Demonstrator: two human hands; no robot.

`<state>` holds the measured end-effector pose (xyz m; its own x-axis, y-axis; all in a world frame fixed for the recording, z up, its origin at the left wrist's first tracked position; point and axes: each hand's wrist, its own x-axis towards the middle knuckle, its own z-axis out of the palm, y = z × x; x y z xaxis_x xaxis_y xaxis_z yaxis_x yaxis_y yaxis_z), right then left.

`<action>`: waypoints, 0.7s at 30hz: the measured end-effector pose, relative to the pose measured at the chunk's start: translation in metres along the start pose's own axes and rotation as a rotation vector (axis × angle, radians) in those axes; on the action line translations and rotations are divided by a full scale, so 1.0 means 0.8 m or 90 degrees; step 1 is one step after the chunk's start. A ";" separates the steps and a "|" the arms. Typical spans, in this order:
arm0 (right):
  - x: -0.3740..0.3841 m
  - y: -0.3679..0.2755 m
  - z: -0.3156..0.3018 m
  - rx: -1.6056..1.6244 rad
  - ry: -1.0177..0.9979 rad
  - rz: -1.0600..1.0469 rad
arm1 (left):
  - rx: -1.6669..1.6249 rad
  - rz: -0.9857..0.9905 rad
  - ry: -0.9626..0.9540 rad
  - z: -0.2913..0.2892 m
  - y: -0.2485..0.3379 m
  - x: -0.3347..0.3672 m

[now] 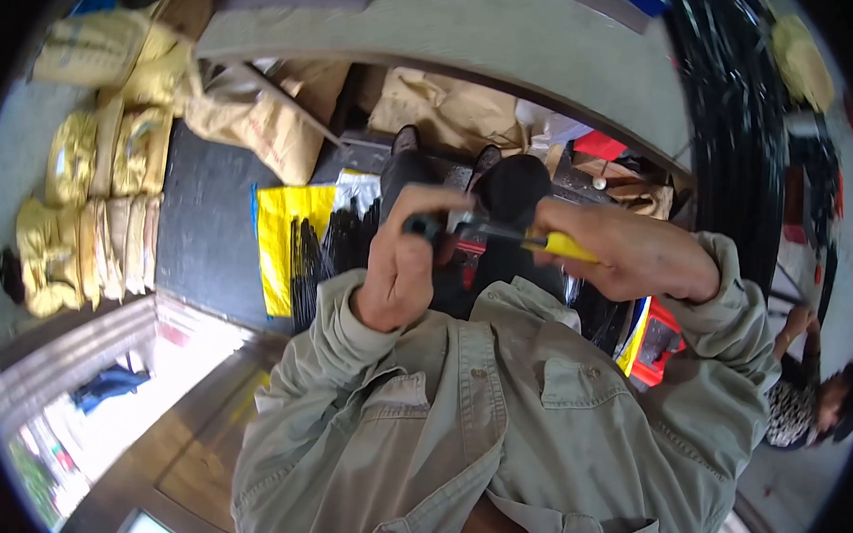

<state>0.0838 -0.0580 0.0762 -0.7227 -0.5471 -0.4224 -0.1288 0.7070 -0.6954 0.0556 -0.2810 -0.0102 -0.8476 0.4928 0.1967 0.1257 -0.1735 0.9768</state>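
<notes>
The right hand (639, 254) has its grip clamped around the yellow handle of a screwdriver (563, 245), just right of the frame's centre; the tool's dark shaft runs leftward from the fist. The left hand (402, 265) is closed in a fist on a small dark part (424, 226) at the shaft's far end, thumb arched over the top, so both hands meet on the tool in the middle of the frame, close in front of the chest. What exactly the small part is cannot be told; it is blurred and mostly covered by the fingers.

Both forearms wear the sleeves of a pale olive work shirt (496, 415), which fills the lower middle of the frame with its buttoned chest pockets. Behind the hands, a bundle of thin black rods (336, 247) lies on a yellow plastic sheet (284, 230), left of centre. A red crate (658, 351) shows below the right wrist. Stacked yellow-tan sacks (92, 201) fill the left of the frame, and more brown sacks (444, 108) sit at upper centre under a grey concrete beam (477, 33). A large coil of black pipe (742, 129) curves down the upper right. At the right edge another person (815, 403) in a patterned top is crouching, well apart from the hands.
</notes>
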 end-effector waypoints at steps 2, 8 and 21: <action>0.003 0.008 -0.001 -0.029 0.036 -0.030 | -0.016 0.109 0.004 -0.014 0.001 0.009; -0.003 -0.016 -0.016 0.034 0.307 0.048 | -0.126 0.067 0.108 -0.053 0.039 0.007; -0.016 -0.053 -0.036 -0.042 -0.071 -0.034 | -0.118 0.023 -0.059 -0.013 0.031 -0.014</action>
<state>0.0790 -0.0676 0.1280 -0.6343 -0.6281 -0.4507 -0.2121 0.7020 -0.6798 0.0630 -0.3000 0.0108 -0.7924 0.5581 0.2462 0.0507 -0.3419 0.9384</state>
